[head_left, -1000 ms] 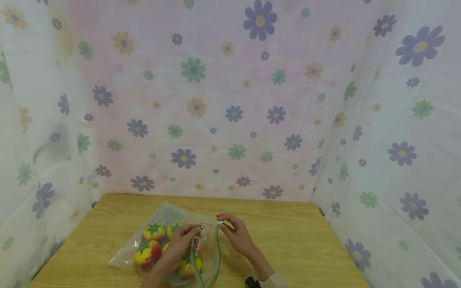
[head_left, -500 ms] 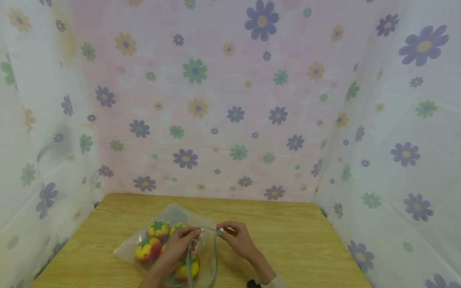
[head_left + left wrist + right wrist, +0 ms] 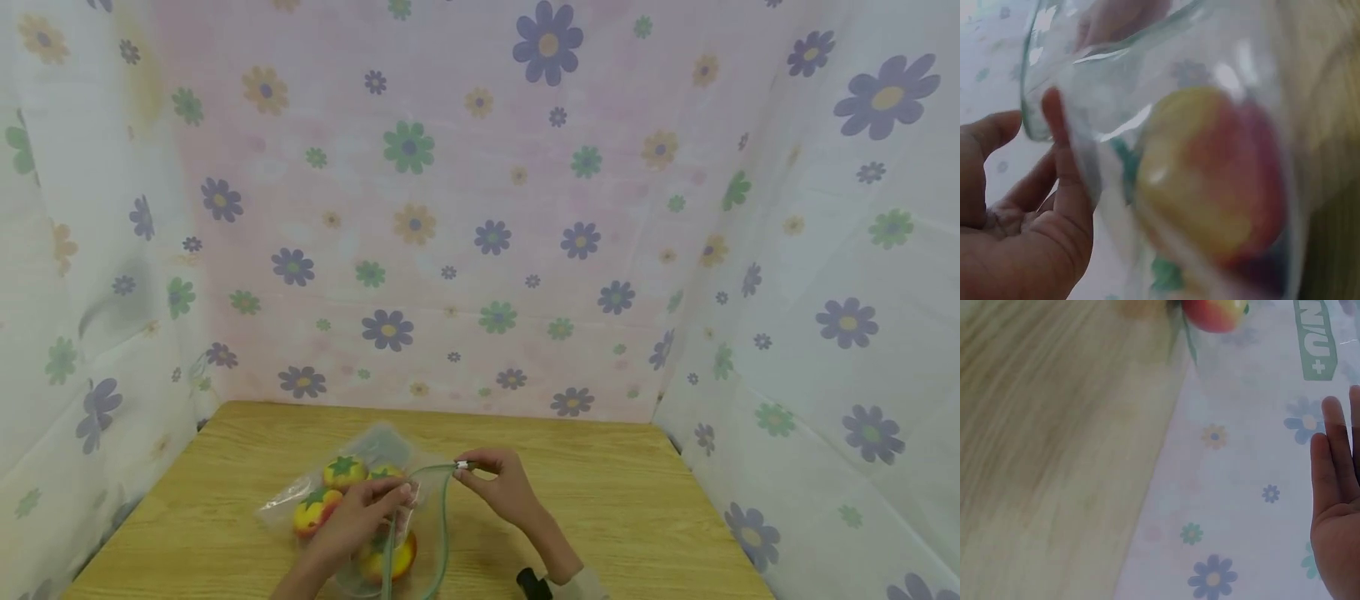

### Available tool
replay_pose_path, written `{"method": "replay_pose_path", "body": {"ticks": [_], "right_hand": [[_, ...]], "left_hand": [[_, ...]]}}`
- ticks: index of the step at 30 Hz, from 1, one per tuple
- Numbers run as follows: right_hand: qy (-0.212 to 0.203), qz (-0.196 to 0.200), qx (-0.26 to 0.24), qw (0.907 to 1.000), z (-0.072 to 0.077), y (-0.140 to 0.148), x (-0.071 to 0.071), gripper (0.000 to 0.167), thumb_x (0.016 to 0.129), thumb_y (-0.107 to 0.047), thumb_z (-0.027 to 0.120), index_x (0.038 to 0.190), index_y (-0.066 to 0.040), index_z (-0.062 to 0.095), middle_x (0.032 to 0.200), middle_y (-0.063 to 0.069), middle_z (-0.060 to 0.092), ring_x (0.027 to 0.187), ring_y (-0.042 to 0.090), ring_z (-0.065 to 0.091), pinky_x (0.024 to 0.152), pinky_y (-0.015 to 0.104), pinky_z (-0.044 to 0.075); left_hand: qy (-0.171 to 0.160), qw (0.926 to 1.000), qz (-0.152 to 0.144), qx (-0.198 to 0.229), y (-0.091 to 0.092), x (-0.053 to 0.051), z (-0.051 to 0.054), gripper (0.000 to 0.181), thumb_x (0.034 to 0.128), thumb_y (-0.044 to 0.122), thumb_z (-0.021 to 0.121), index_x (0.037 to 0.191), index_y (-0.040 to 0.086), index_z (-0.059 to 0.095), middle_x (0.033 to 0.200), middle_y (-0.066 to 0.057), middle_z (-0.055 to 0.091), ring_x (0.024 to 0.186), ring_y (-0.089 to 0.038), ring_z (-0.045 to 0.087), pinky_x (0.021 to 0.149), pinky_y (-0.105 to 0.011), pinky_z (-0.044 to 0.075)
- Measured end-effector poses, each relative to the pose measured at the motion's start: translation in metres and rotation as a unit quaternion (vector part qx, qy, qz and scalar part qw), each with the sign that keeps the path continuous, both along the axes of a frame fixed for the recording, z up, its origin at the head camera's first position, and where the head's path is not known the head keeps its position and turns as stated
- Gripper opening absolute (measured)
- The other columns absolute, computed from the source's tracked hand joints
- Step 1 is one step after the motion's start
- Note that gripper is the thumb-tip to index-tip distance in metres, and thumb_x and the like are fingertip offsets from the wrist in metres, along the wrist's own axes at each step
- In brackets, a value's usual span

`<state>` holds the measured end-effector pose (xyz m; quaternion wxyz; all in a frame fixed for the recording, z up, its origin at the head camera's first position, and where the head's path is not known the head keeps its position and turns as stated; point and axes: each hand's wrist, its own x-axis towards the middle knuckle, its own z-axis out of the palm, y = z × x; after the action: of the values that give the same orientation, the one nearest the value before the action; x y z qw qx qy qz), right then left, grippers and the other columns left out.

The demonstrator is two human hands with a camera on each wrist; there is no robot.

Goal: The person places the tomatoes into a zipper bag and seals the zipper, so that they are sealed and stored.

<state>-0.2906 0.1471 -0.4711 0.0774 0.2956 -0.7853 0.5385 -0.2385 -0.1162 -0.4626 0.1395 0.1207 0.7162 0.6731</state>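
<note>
A clear zip bag (image 3: 378, 444) with a green-edged mouth lies on the table, its mouth pulled apart into a loop. Inside are several yellow-and-red toy fruits (image 3: 345, 472) with green leafy tops. My left hand (image 3: 352, 518) pinches the left side of the mouth between thumb and fingers; in the left wrist view the bag's rim passes between them, beside one fruit (image 3: 1210, 181). At the mouth's far right corner, my right hand (image 3: 508, 493) pinches the bag by its small white slider (image 3: 461, 465). The right wrist view shows some right fingers (image 3: 1329, 456) extended.
The wooden table (image 3: 615, 500) reaches back to a flower-printed curtain (image 3: 450, 350), which also encloses both sides. A black device (image 3: 532, 583) sits at the right wrist, by the sleeve. Green printed lettering (image 3: 1317, 340) shows on the bag.
The bag and its fruits have shifted a little to the right. My left hand has dropped slightly and the mouth's loop has changed shape. The right hand keeps its pinch at the slider.
</note>
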Motion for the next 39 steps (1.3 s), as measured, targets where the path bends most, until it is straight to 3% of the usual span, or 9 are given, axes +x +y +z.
{"method": "replay_pose_path", "body": {"ticks": [4, 10, 15, 21, 26, 30, 32, 36, 39], "right_hand": [[0.015, 0.008, -0.018, 0.9997, 0.011, -0.001, -0.002, 0.017, 0.096, -0.015, 0.073, 0.108, -0.005, 0.077, 0.095, 0.011, 0.076, 0.087, 0.011, 0.072, 0.092, 0.032, 0.058], [0.051, 0.025, -0.064, 0.9963, 0.023, -0.002, -0.009, 0.015, 0.094, -0.003, 0.071, 0.107, 0.003, 0.075, 0.086, 0.023, 0.072, 0.073, 0.029, 0.072, 0.070, 0.036, 0.063], [0.048, -0.004, -0.097, 0.9941, 0.038, -0.004, -0.014, 0.012, 0.093, -0.003, 0.073, 0.103, 0.003, 0.075, 0.082, 0.024, 0.071, 0.065, 0.017, 0.070, 0.062, 0.042, 0.063], [0.035, -0.048, -0.133, 0.9893, 0.053, -0.005, -0.015, 0.010, 0.091, -0.003, 0.076, 0.098, 0.004, 0.076, 0.081, 0.024, 0.070, 0.064, 0.009, 0.068, 0.059, 0.041, 0.062], [0.029, -0.073, -0.150, 0.9855, 0.059, -0.005, -0.013, 0.010, 0.090, -0.005, 0.077, 0.097, 0.003, 0.076, 0.080, 0.024, 0.071, 0.063, 0.010, 0.068, 0.059, 0.034, 0.062], [0.031, -0.094, -0.158, 0.9825, 0.063, -0.004, -0.013, 0.010, 0.091, -0.006, 0.077, 0.098, 0.001, 0.077, 0.078, 0.024, 0.071, 0.058, 0.012, 0.067, 0.057, 0.033, 0.061], [0.033, -0.104, -0.162, 0.9807, 0.064, -0.003, -0.012, 0.010, 0.091, -0.006, 0.077, 0.098, 0.000, 0.077, 0.076, 0.023, 0.070, 0.056, 0.012, 0.067, 0.057, 0.033, 0.061], [0.046, -0.113, -0.183, 0.9756, 0.065, 0.001, -0.012, 0.011, 0.090, -0.004, 0.076, 0.099, 0.002, 0.076, 0.075, 0.020, 0.071, 0.055, 0.014, 0.066, 0.057, 0.034, 0.061], [0.057, -0.114, -0.200, 0.9716, 0.066, 0.004, -0.013, 0.012, 0.090, -0.002, 0.076, 0.100, 0.004, 0.075, 0.076, 0.013, 0.072, 0.057, 0.013, 0.066, 0.058, 0.033, 0.061]], "left_hand": [[0.048, 0.9977, -0.042, -0.024, -0.010, 0.004, 0.010, 0.060, 0.1067, 0.037, 0.053, 0.143, -0.010, 0.049, 0.119, -0.013, 0.069, 0.095, -0.024, 0.067, 0.080, -0.032, 0.060], [0.093, 0.9919, -0.086, -0.002, -0.018, 0.006, 0.015, 0.053, 0.1090, 0.025, 0.050, 0.146, -0.013, 0.043, 0.130, -0.023, 0.065, 0.104, -0.018, 0.069, 0.088, -0.028, 0.059], [0.146, 0.9817, -0.123, 0.009, -0.028, 0.008, 0.021, 0.048, 0.1105, 0.016, 0.044, 0.148, -0.014, 0.040, 0.135, -0.030, 0.059, 0.114, -0.011, 0.066, 0.097, -0.021, 0.053], [0.129, 0.9774, -0.166, 0.027, -0.038, 0.017, 0.030, 0.047, 0.1111, 0.016, 0.040, 0.153, -0.006, 0.036, 0.153, -0.032, 0.040, 0.127, -0.005, 0.058, 0.103, -0.019, 0.047], [0.163, 0.9649, -0.199, 0.053, -0.041, 0.021, 0.028, 0.066, 0.1009, 0.005, 0.060, 0.158, -0.002, 0.028, 0.159, -0.031, 0.030, 0.137, -0.006, 0.049, 0.110, -0.019, 0.041], [0.159, 0.9708, -0.178, 0.019, -0.042, 0.026, 0.028, 0.090, 0.0893, 0.009, 0.079, 0.162, 0.015, 0.026, 0.165, -0.015, 0.029, 0.142, 0.001, 0.039, 0.112, -0.016, 0.035], [0.175, 0.9730, -0.151, -0.010, -0.040, 0.029, 0.029, 0.093, 0.0870, 0.013, 0.082, 0.162, 0.022, 0.028, 0.166, -0.009, 0.030, 0.144, 0.002, 0.035, 0.117, -0.028, 0.036], [0.230, 0.9705, -0.045, -0.058, -0.032, 0.034, 0.034, 0.073, 0.0916, 0.017, 0.078, 0.155, 0.021, 0.042, 0.159, -0.008, 0.043, 0.145, -0.011, 0.038, 0.113, -0.068, 0.034], [0.259, 0.9630, 0.024, -0.070, -0.027, 0.035, 0.036, 0.054, 0.0970, 0.018, 0.071, 0.148, 0.016, 0.054, 0.151, -0.010, 0.052, 0.139, -0.018, 0.046, 0.106, -0.074, 0.035]]}}
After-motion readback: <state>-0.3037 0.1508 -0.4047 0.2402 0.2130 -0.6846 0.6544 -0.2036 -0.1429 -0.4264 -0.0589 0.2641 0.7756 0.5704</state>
